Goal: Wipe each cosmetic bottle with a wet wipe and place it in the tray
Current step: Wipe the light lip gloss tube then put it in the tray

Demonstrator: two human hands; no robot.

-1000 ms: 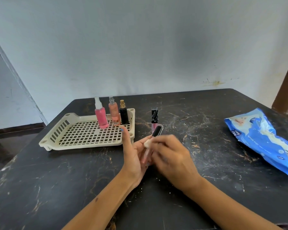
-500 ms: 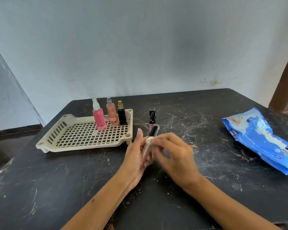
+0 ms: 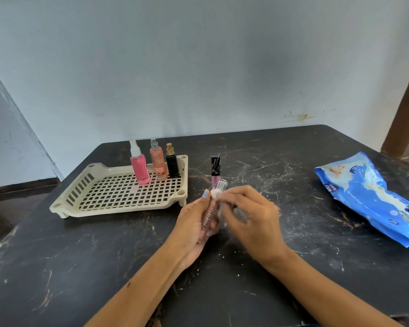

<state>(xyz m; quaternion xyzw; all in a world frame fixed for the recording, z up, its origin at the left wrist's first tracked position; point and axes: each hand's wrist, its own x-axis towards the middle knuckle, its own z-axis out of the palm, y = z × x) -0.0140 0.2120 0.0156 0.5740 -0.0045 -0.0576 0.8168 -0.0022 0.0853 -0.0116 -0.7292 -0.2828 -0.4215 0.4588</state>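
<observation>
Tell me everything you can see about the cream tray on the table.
The tray is cream plastic, rectangular, with a grid floor of square holes, slotted side walls and short corner legs. It rests flat on the dark table, left of the hands. Three bottles stand upright in a row at its far right corner: a pink spray bottle, a peach spray bottle and a black bottle. Neither hand touches it.

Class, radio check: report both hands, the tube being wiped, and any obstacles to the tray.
Left hand grips lip gloss tube. Right hand rubs wipe on it. Three bottles stand in tray. Path clear.
</observation>
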